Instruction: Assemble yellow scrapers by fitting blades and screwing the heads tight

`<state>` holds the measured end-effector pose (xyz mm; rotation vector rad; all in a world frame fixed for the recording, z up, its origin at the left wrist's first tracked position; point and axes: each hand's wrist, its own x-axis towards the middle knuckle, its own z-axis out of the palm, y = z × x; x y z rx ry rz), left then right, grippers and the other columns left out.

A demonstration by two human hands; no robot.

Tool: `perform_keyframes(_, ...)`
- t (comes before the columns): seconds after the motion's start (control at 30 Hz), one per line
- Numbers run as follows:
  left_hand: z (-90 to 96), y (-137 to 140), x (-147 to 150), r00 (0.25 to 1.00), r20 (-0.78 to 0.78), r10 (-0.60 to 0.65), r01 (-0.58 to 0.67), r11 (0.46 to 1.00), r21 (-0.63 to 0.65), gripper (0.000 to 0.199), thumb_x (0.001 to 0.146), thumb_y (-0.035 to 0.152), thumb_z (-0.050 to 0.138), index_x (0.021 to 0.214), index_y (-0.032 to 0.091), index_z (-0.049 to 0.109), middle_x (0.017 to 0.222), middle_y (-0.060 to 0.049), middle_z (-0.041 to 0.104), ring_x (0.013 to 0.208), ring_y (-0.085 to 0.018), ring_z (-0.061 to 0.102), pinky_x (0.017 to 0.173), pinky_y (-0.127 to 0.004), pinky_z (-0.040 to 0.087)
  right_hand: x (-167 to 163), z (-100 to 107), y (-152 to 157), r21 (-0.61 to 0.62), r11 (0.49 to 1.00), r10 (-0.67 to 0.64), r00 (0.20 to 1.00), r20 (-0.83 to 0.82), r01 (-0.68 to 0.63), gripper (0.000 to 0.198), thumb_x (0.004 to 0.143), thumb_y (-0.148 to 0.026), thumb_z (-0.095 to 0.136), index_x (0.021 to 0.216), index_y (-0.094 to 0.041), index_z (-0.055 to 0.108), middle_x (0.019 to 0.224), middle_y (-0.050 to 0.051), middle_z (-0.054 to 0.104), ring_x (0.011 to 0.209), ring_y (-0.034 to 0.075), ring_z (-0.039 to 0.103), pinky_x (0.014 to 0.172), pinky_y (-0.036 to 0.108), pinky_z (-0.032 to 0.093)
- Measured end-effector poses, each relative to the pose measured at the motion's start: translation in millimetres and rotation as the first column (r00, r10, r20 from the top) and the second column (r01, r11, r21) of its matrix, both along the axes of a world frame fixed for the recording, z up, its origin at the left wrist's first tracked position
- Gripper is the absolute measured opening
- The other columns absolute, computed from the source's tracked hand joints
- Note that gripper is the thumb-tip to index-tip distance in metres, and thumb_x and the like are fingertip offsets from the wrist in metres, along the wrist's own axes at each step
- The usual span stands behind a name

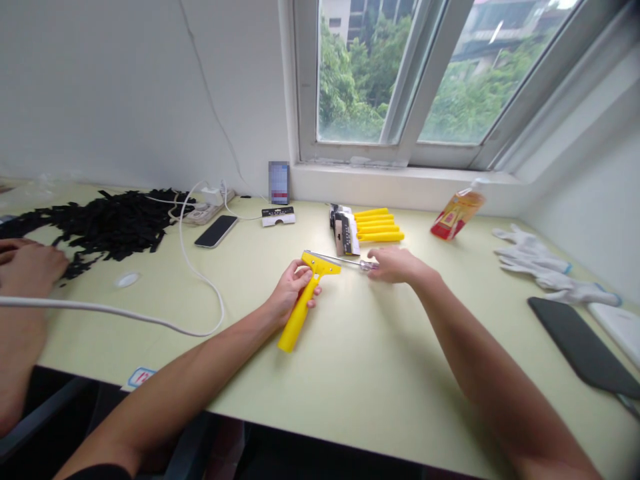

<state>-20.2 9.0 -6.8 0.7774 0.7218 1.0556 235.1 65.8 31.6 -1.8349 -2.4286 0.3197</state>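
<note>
My left hand (294,290) is closed around a yellow scraper (299,319), just below its wide head. The scraper tilts, with its head up and the end of its handle toward me. A thin blade edge and small screws show on the head. In my right hand (395,265) is a screwdriver (367,265) with a clear handle, and my fingers are closed at the handle's end. Its metal shaft points left to the scraper's head; whether the tip touches cannot be made out. Just beyond lie several more yellow scrapers (381,237), their heads in black-and-white card sleeves (346,233).
A phone (217,231), a black-and-white card box (279,217) and a white cable (200,330) lie left. Black strips (123,223) are heaped near another person's hand (35,267). Right are a soap bottle (457,212), gloves (545,267) and a dark flat object (580,347).
</note>
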Motion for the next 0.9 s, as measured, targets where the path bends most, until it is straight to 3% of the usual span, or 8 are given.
perform_keyframes(0.07,-1.6,3.2,-2.1,1.000,-0.007,0.023,-0.023,1.000,-0.004,0.041,0.074,0.029,0.075,0.101,0.024,0.044,0.095,0.002,0.051,0.060,-0.008,0.060,0.036,-0.015,0.041,16.7,-1.7,2.3,-0.041,0.999,-0.026,0.999,0.039,0.027,0.015,0.062,-0.017,0.074,0.076,-0.019,0.070,0.080,0.011,0.071,0.071,0.025,0.064,0.060,0.033,0.045)
perform_keyframes(0.17,-3.1,5.8,-3.9,0.999,-0.014,0.034,-0.034,0.999,0.007,0.040,0.076,0.028,0.074,0.101,0.025,0.043,0.099,0.001,0.052,0.060,-0.008,0.060,0.037,-0.015,0.041,29.6,9.3,0.9,-0.041,0.999,-0.003,1.000,-0.005,0.003,0.007,0.068,-0.020,0.071,0.075,-0.020,0.069,0.075,0.007,0.070,0.063,0.020,0.062,0.054,0.028,0.042)
perform_keyframes(0.27,-3.5,6.2,-4.4,0.999,-0.013,0.043,-0.042,0.999,0.026,0.039,0.076,0.028,0.073,0.101,0.024,0.044,0.101,0.000,0.052,0.061,-0.009,0.060,0.037,-0.016,0.041,32.8,36.1,-6.9,0.024,0.999,0.037,0.982,-0.185,-0.033,0.019,0.079,-0.038,0.065,0.085,-0.021,0.069,0.075,0.005,0.071,0.065,0.019,0.064,0.058,0.027,0.043)
perform_keyframes(0.33,-3.2,6.1,-4.4,0.999,-0.011,0.047,-0.046,0.999,0.026,0.039,0.076,0.027,0.073,0.102,0.025,0.044,0.099,0.000,0.051,0.061,-0.009,0.060,0.037,-0.016,0.041,33.5,56.5,-16.1,0.158,0.987,0.029,0.931,-0.364,0.031,0.033,0.082,-0.051,0.060,0.087,-0.020,0.069,0.068,0.003,0.069,0.060,0.018,0.063,0.057,0.028,0.044)
perform_keyframes(0.43,-2.3,5.7,-4.1,0.998,-0.008,0.056,-0.056,0.998,0.016,0.038,0.076,0.025,0.073,0.102,0.025,0.044,0.098,0.001,0.051,0.061,-0.009,0.059,0.037,-0.015,0.041,36.1,82.6,-34.3,0.471,0.852,0.028,0.879,-0.475,0.228,0.036,0.080,-0.055,0.062,0.081,-0.020,0.067,0.062,0.003,0.065,0.055,0.017,0.058,0.054,0.029,0.041)
perform_keyframes(0.53,-1.7,5.4,-3.7,0.998,-0.005,0.059,-0.059,0.998,0.016,0.038,0.076,0.025,0.073,0.100,0.024,0.044,0.096,0.001,0.050,0.060,-0.009,0.059,0.037,-0.016,0.042,40.5,99.7,-51.9,0.585,0.762,0.077,0.858,-0.507,0.277,0.031,0.080,-0.051,0.066,0.075,-0.021,0.065,0.057,0.001,0.059,0.048,0.014,0.048,0.049,0.029,0.036)
perform_keyframes(0.63,-1.8,5.3,-3.7,0.998,-0.006,0.055,-0.055,0.998,0.014,0.037,0.077,0.027,0.072,0.099,0.024,0.044,0.094,0.001,0.050,0.060,-0.009,0.059,0.037,-0.016,0.042,40.6,106.9,-62.3,0.559,0.800,0.134,0.844,-0.519,0.217,0.029,0.079,-0.048,0.068,0.071,-0.021,0.064,0.051,-0.002,0.052,0.044,0.011,0.040,0.045,0.028,0.030)
perform_keyframes(0.9,-3.1,5.6,-5.3,0.999,-0.012,0.047,-0.047,0.999,0.003,0.038,0.077,0.028,0.073,0.100,0.025,0.043,0.097,0.001,0.049,0.061,-0.009,0.059,0.037,-0.015,0.040,25.1,103.5,-61.0,0.506,0.853,0.188,0.829,-0.526,0.128,0.024,0.081,-0.043,0.067,0.072,-0.021,0.063,0.056,-0.002,0.054,0.045,0.010,0.042,0.045,0.027,0.033)
